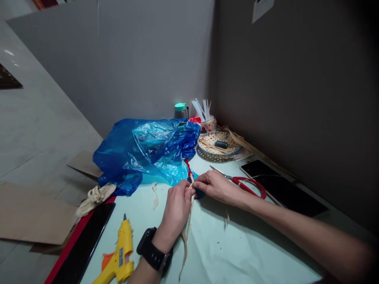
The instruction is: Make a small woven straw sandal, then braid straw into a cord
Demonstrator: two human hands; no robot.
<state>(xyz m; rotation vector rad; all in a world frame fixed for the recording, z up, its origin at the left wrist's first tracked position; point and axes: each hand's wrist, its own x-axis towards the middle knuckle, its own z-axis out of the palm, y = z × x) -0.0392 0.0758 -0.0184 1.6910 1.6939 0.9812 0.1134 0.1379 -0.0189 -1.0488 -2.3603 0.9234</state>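
My left hand [177, 207], with a black watch on the wrist, is closed in a pinch on a long pale dried-leaf strip [186, 236] that trails down toward me over the light table [237, 252]. My right hand [213, 185] meets it from the right, fingers pinched on the same strip's upper end. A small red piece [187, 165] sticks up just beyond the fingertips, beside a dark blue object mostly hidden under the hands.
A crumpled blue plastic bag [148, 152] lies behind the hands. Red-handled scissors [242, 183] and a black tablet [281, 187] sit to the right. A woven basket [219, 145], cup of sticks [207, 118], yellow glue gun [120, 256] and fibre bundle [94, 197] surround.
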